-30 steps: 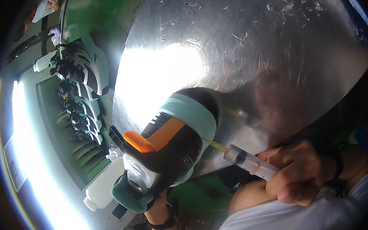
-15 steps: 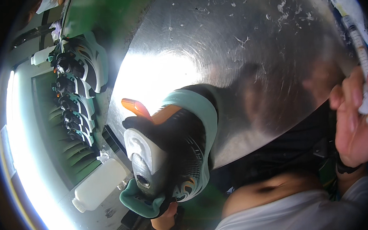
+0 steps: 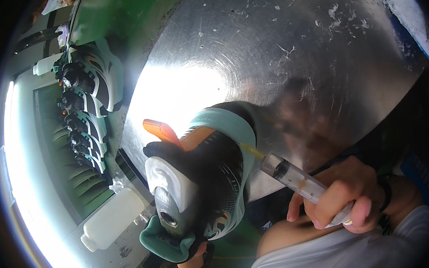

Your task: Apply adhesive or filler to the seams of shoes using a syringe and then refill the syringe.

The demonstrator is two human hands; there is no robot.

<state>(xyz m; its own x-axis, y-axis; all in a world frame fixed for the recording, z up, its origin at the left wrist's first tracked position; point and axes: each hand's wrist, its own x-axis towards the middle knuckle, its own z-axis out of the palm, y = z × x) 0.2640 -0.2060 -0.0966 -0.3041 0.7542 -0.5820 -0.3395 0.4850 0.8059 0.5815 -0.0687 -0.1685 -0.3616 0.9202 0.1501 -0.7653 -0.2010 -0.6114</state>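
A white strip light (image 3: 27, 194) glares at left.

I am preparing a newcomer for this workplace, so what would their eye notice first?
Probably the black-and-mint shoe with its orange tab, at lower centre. Then the clear syringe in the right fingers, its yellow tip toward the shoe. Left: a row of similar shoes.

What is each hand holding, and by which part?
Right hand: a syringe, by its rear end. Left hand: a shoe, near the heel, grip mostly hidden.

Left grip (image 3: 200, 250) mostly hidden behind shoe (image 3: 217, 170); yellow needle (image 3: 253, 151) blurred, contact with shoe unclear.
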